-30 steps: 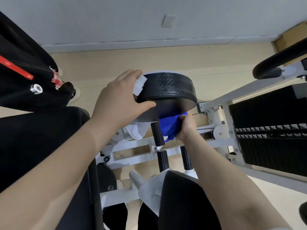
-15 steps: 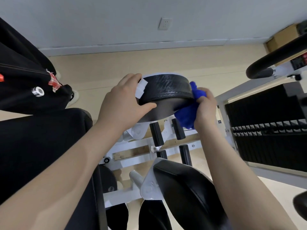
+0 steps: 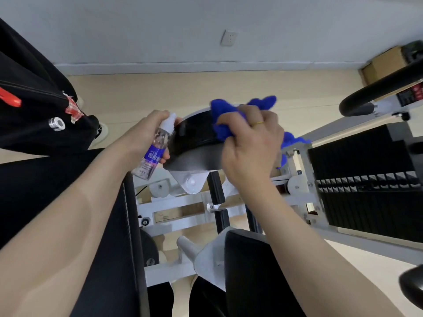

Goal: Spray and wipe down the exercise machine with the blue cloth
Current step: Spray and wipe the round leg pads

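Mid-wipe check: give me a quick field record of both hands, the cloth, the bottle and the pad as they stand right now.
left hand: left hand grips the spray bottle, beside the pad's left edge
spray bottle: clear, blue label, white nozzle pointing up, tilted
right hand: right hand presses the blue cloth on the round black pad; gold ring on one finger
blue cloth: bunched over the pad's top right edge, loose ends sticking out behind the hand
pad: black, tilted, on a white bracket
surroundings: weight stack at right
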`<state>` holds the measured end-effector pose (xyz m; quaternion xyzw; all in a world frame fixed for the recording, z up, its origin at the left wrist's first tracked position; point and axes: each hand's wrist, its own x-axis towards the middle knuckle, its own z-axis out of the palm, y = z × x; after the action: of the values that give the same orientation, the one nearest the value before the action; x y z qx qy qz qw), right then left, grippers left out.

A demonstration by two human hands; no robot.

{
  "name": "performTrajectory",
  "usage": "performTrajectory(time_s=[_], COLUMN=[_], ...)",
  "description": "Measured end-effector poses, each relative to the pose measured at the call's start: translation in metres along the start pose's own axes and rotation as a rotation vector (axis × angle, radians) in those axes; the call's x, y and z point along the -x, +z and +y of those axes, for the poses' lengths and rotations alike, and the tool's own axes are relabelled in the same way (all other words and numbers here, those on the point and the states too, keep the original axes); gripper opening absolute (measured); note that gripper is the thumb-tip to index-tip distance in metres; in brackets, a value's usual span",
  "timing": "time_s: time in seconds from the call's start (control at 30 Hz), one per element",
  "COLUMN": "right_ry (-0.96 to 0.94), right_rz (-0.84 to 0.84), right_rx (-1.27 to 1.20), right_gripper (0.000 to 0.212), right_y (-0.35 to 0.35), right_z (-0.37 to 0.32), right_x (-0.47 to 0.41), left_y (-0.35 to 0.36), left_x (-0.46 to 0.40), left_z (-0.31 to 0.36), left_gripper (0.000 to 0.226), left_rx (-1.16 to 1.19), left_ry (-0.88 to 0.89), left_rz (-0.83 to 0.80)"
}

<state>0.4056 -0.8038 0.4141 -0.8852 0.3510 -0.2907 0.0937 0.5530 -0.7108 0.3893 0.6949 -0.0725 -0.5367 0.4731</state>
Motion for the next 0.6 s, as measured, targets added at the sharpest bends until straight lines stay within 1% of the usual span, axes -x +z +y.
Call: performTrajectory(time_s=[0.1, 0.17, 0.2, 0.23, 0.3, 0.33, 0.37, 0.47, 0.5, 0.57, 0.6], right_ry=[-0.294, -0.455, -0.499, -0.484, -0.343, -0.306, -0.330, -0.550, -0.604, -0.751, -0.850], right_rz=[-0.044, -0.003, 0.011, 0.011, 0.008, 0.016, 0.020, 0.030, 0.020, -0.082, -0.181], right_rx=[0.125, 0.170, 0.193, 0.214, 0.245, 0.263, 0.282, 0.342, 0.370, 0.496, 0.575], right_gripper=[0.026, 0.021, 0.019, 0.018, 0.018, 0.017, 0.017, 0.026, 0.026, 0.020, 0.019], right_y=[0.006, 0.006, 0.006, 0.007, 0.010, 0.013, 0.018, 0.039, 0.047, 0.063, 0.069], right_z=[-0.012, -0.008, -0.006, -0.008, -0.021, -0.030, -0.038, -0.051, -0.050, -0.046, -0.045], right_x=[0.011, 0.010, 0.005, -0.001, -0.009, -0.007, 0.000, 0.030, 0.038, 0.051, 0.061], left_y=[-0.010, -0.016, -0.019, -0.021, -0.025, -0.025, -0.027, -0.033, -0.035, -0.038, -0.040], left_x=[0.004, 0.009, 0.011, 0.013, 0.013, 0.011, 0.010, 0.006, 0.006, 0.006, 0.005], left_z=[-0.007, -0.013, -0.016, -0.017, -0.022, -0.024, -0.025, -0.027, -0.026, -0.025, -0.026], left_gripper=[0.042, 0.047, 0.049, 0.049, 0.050, 0.050, 0.049, 0.048, 0.048, 0.048, 0.048], left_rx=[0.070, 0.117, 0.132, 0.140, 0.168, 0.181, 0.185, 0.147, 0.147, 0.153, 0.141], left_ry=[0.006, 0.018, 0.026, 0.035, 0.053, 0.053, 0.046, 0.035, 0.034, 0.035, 0.041], left_rz=[-0.082, -0.115, -0.122, -0.132, -0.158, -0.169, -0.171, -0.176, -0.191, -0.219, -0.227])
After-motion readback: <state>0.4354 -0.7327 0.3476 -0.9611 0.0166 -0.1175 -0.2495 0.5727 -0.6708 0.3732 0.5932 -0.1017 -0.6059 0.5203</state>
